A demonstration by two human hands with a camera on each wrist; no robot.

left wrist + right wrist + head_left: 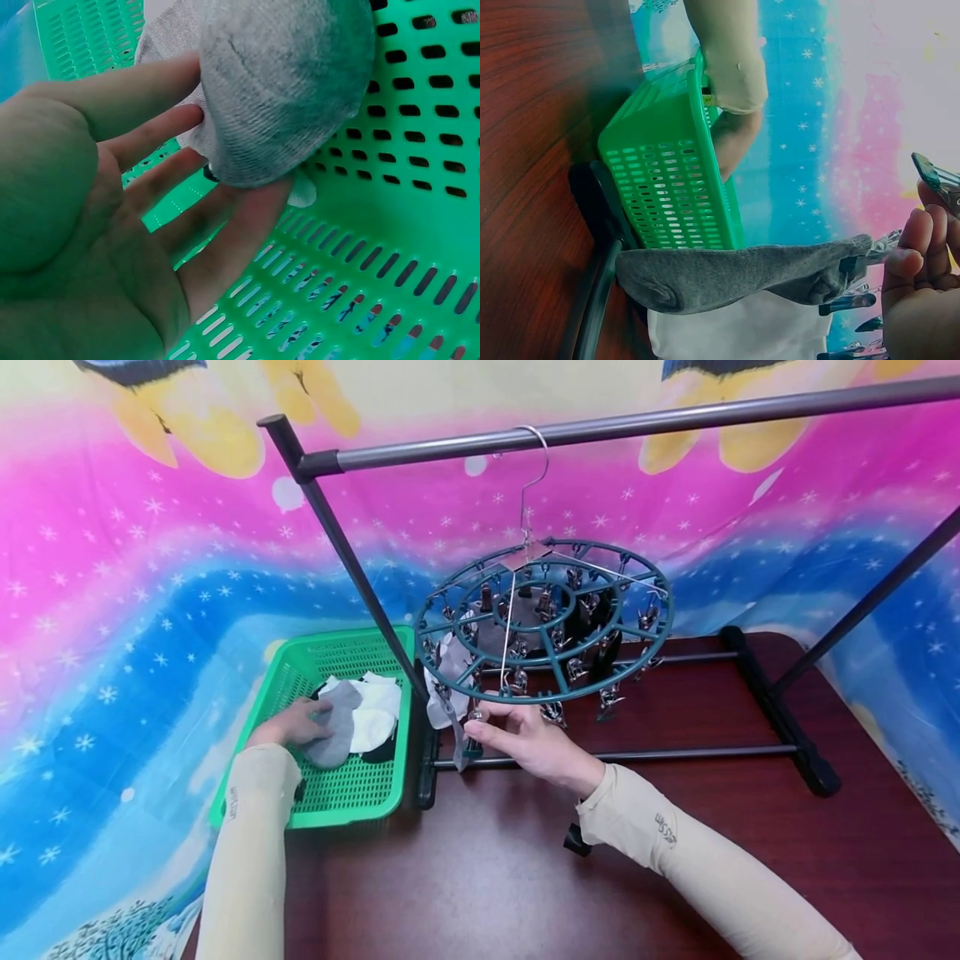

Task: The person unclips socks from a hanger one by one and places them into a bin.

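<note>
My left hand (pixel 291 723) reaches into the green basket (pixel 345 814) and grips a grey sock (pixel 333 731). In the left wrist view, thumb and fingers meet the edge of that grey sock (pixel 285 90). White socks (pixel 377 706) and a black one (pixel 380 751) lie beside it. Up at the near left rim of the round clip hanger (pixel 555 664), my right hand (pixel 536 743) pinches a metal clip (pixel 475 717) with dark green tips. Close to it hangs another grey sock (pixel 712 277) from a clip, in front of a white sock (pixel 742 326).
The hanger's hook (pixel 534 477) sits over the rack's top bar (pixel 450 450). A rack post (pixel 348 556) stands between basket and hanger. More grey and black socks hang farther back. Beneath is a dark red table (pixel 495 877); a patterned cloth (pixel 135 568) covers the wall.
</note>
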